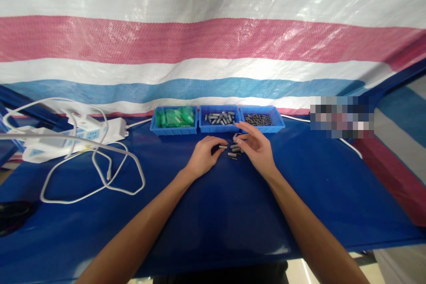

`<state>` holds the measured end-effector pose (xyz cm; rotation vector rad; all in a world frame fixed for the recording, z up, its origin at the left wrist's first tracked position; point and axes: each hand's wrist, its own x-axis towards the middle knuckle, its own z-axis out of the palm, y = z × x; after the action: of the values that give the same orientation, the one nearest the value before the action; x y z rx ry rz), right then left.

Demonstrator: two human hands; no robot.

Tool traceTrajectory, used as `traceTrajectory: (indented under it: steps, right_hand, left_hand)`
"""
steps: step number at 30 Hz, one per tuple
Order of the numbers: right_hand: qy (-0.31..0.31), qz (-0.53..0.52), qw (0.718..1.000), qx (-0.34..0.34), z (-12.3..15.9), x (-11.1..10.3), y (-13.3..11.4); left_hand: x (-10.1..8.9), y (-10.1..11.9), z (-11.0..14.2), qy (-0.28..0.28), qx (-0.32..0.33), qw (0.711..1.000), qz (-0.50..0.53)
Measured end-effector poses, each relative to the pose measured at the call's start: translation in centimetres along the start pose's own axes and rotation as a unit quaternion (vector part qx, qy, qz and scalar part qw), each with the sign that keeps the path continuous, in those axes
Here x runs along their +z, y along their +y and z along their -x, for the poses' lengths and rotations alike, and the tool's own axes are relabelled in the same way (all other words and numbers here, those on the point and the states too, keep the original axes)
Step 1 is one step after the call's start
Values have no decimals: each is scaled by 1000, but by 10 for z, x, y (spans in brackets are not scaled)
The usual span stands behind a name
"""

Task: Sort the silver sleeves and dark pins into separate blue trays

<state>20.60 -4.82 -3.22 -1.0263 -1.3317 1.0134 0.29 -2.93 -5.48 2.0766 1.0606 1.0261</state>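
My left hand is closed, with thumb and fingertips pinching a small grey metal cylinder. To its right, my right hand hovers at a little heap of metal pieces; its fingers are stretched and the thumb stands apart from them. The heap has several grey metal cylinders and a thin screw-like pin, partly covered by my right hand. Just behind the hands is a blue bin of similar cylinders. A second blue bin, on the right, contains many thin screw-like pieces.
A third blue bin at the left holds green plastic bags. White power strips and a looped white cable lie on the left of the blue table. A dark object sits at the left edge. A striped sheet hangs behind.
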Motion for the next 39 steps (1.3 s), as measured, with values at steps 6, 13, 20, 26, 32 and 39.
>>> traceTrajectory:
  steps: [6,13,20,26,32,39]
  right_hand:
    - [26,45,999,5,-1,-5,6]
    - [52,204,976,-63,0,-12,17]
    - [109,234,964,-64,3,-17,21]
    - [153,253,955,-33,7,-14,24]
    - [169,298,939,-18,8,-10,23]
    - [132,361,922,-36,8,-4,14]
  left_hand:
    - [-1,-3,0,27,-83,989,116]
    - [-2,-2,0,10,-110,983,147]
    - [-3,-1,0,19,-110,981,156]
    - [-1,-5,-2,33,-123,963,237]
    - [-3,-7,-2,36,-120,962,243]
    - [-4,-13,-1,31,-139,952,269]
